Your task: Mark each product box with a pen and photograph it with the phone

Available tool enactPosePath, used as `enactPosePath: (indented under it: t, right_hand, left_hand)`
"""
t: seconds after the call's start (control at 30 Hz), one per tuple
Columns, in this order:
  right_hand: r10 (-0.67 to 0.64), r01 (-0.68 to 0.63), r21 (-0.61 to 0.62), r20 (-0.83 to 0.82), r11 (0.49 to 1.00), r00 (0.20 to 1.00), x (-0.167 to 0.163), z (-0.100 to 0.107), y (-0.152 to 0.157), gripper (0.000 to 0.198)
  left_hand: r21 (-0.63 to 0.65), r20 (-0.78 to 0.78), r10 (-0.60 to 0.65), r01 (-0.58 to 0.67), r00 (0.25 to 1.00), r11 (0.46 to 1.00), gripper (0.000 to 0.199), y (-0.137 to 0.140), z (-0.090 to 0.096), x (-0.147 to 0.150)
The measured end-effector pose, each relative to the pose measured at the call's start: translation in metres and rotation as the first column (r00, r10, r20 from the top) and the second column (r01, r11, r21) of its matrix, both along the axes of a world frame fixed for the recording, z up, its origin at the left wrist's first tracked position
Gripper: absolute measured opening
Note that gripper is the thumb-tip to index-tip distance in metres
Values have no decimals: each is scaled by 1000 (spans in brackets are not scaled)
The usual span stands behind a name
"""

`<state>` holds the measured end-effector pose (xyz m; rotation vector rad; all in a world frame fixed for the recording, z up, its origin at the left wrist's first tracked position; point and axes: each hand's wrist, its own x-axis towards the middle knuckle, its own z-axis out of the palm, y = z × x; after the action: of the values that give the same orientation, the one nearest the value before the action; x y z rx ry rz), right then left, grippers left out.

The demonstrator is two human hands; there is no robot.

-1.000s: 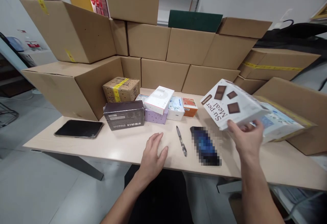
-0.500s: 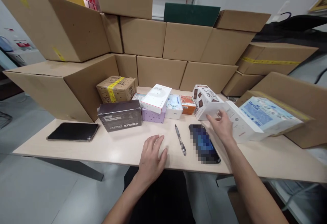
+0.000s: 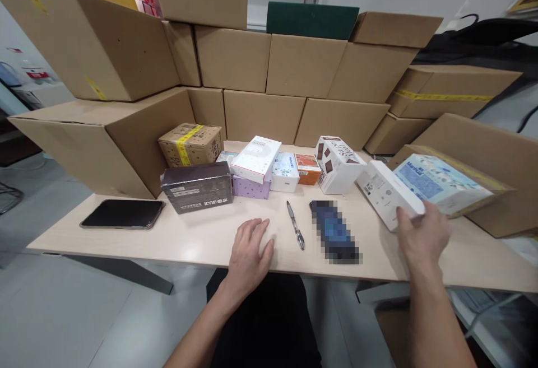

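Far left of the bench (image 3: 189, 239), near its front edge: a black phone (image 3: 122, 214) lying flat, screen dark. Next, toward the back edge, a small taped carton (image 3: 190, 144) with a yellow strip, and in front of it a dark box (image 3: 197, 187) with white print on its side. My left hand (image 3: 247, 250) lies flat on the bench at the front edge, palm down, fingers spread, holding nothing. Behind it sits a cluster: a purple dotted box (image 3: 251, 188) with a white box (image 3: 256, 158) resting tilted on top, then a pale blue-patterned box (image 3: 284, 172) and a small orange box (image 3: 308, 168), all just beside each other. A pen (image 3: 295, 232) lies near my left hand, pointing toward the front edge. Right of it is a second phone (image 3: 335, 238), blurred. Behind that stands a white box with brown chocolate squares (image 3: 338, 164), upright on the bench, apart from both hands.

Right side: my right hand (image 3: 422, 236) grips the near end of a white flat box (image 3: 389, 193). It is long, thin and tilted, far end raised off the bench; small dark print and a label on the upper face, too small to read. Its right edge touches a blue-and-white printed pack (image 3: 437, 183), which lies in an open carton (image 3: 496, 177) at the right edge of the bench. Stacked cardboard cartons (image 3: 269, 65) wall the back edge.
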<state>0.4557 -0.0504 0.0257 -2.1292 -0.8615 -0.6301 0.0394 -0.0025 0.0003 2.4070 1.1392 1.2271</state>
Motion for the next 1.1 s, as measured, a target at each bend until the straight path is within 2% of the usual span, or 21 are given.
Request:
enactPosePath:
  t: [0.13,0.2,0.27,0.3,0.37,0.43,0.5,0.57,0.63,0.7,0.77,0.83,0.9,0.97,1.1]
  right_hand:
    - [-33,23,170,56,985,998,-48,24,-21,72]
    - [85,-63,344,-48,937,995,-85,40,-35,71]
    - [311,-208,409,-205,889,928,-123,51,-45,66]
    - [449,-307,419,-297,854,843,-140,54,-47,65]
    - [651,-521,391,-471,759,595,-166,54,-45,61]
    - [724,-674,375,-592,637,355,-184,48,-36,58]
    - [734,-756,369,-647,540,208,-198,39,-21,58]
    - [735,-794,371,-664,482,137,-209,29,-4,58]
    - [745,-783,380,-649,493,154,-220,19,11,56]
    - [746,-743,373,-618,556,247,-229,10,19,53]
    - [733,-713,341,-584,612,350,-234,1,21,47]
    - [720,-715,290,-556,636,415,-238,-7,16,44]
    - [720,-734,223,-508,641,473,-240,-14,9,43]
    - [747,-765,158,-410,624,524,-243,-19,4,42]
    - [805,-815,64,-213,577,553,-250,-28,1,41]
  left_hand:
    - [-70,110,-18,26,994,997,43,-1,1,-2]
    - [-135,224,-14,45,975,990,42,-1,0,-4]
    - [-203,401,28,59,916,977,40,-1,0,-7]
    - [-225,501,64,58,863,973,38,-1,1,-10]
    - [-244,667,149,25,730,969,35,1,4,-19]
    - [-244,755,215,-39,619,969,33,4,9,-32]
    - [-266,780,262,-78,568,961,35,7,14,-45]
    - [-325,737,301,-73,605,943,38,9,17,-56]
    - [-396,644,331,-70,690,916,42,10,18,-62]
    - [-436,563,345,-85,751,896,44,11,18,-63]
    - [-447,546,354,-93,760,889,46,13,17,-61]
    - [-472,544,374,-95,751,876,49,16,16,-59]
    - [-518,524,401,-93,751,850,51,18,16,-59]
    - [-551,504,415,-89,757,830,52,20,16,-60]
    - [-542,512,404,-79,758,836,49,21,16,-65]
